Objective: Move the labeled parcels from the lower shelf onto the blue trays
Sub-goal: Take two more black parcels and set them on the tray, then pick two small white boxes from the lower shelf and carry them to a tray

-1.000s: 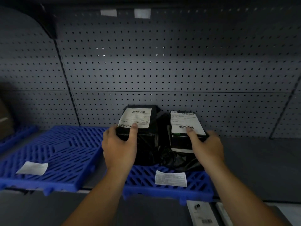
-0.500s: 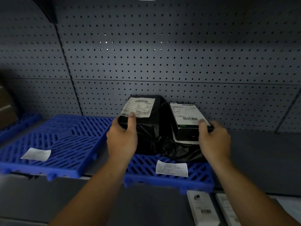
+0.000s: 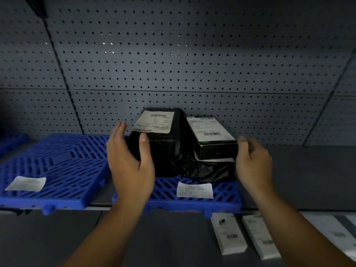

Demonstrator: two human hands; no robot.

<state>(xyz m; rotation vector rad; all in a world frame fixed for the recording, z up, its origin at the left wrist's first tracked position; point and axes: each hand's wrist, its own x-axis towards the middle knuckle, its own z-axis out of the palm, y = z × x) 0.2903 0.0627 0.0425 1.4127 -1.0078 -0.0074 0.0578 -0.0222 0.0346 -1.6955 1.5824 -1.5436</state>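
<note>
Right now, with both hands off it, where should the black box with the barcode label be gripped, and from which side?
Probably its near right corner, coming from the front right with the right hand: thumb on the labelled top, fingers on the right side. The black box lies tilted on a crumpled black bag, and its left side crowds the wrapped parcel, leaving little room there.

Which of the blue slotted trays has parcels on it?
The rightmost blue slotted plastic tray: it carries a black film-wrapped parcel and a black labelled box. The blue tray beside it holds only a white paper slip; the far-left tray barely shows.
</note>
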